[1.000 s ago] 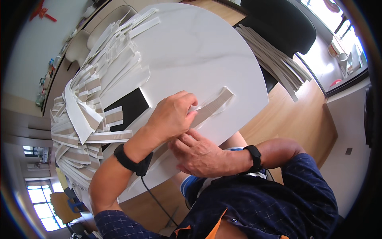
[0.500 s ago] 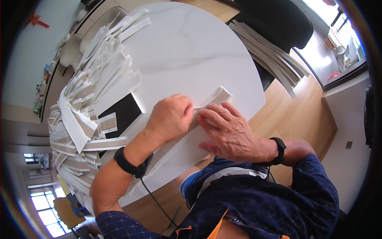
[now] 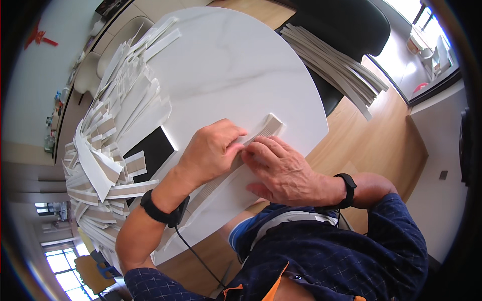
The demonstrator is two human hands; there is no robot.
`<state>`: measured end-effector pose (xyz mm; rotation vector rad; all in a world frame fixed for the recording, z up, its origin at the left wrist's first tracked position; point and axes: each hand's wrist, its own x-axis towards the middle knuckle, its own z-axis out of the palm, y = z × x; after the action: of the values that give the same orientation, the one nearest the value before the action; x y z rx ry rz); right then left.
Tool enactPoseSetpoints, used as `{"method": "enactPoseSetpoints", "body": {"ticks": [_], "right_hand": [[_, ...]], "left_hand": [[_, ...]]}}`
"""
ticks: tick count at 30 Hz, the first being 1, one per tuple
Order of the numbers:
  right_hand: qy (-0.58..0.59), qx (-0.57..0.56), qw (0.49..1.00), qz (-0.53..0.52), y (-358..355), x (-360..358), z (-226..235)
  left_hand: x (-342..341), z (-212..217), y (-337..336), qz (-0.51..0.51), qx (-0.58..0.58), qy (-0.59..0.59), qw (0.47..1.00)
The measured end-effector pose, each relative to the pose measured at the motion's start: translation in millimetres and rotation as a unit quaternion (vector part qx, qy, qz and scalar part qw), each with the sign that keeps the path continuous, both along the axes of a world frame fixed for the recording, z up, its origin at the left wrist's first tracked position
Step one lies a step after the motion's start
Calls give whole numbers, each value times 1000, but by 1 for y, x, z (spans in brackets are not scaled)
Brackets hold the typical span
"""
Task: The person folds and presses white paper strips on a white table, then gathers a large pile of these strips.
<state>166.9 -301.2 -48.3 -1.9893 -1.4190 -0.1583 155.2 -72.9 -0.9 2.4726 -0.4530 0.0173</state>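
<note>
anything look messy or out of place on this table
Yes: the pile of flat strips along the table's left edge is fanned out unevenly, some overhanging the rim. Both hands press one strip flat.

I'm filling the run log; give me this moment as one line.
left hand: pressing cardboard strip | right hand: fingers on strip | surface: white round table | nearby: strip pile

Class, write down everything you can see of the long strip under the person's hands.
The strip is long, narrow and pale beige, looking like ridged cardboard. It lies flat on the white round table, running diagonally from the near edge toward the far right. The left hand and right hand press on its middle, hiding that part; its squared far end shows.
</note>
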Motion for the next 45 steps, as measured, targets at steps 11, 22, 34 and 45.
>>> {"method": "enactPoseSetpoints", "body": {"ticks": [11,22,34,45], "right_hand": [[-7,-8,1000,14,0,3,-3],[18,-46,999,10,-1,1,-6],[24,-38,999,18,-1,2,-8],[1,-41,999,14,-2,3,-6]], "left_hand": [[-4,-7,-8,32,115,-50,992],[18,6,-19,-4,31,9,999],[24,-2,-19,-71,173,-83,979],[41,4,-33,43,3,45,998]]}}
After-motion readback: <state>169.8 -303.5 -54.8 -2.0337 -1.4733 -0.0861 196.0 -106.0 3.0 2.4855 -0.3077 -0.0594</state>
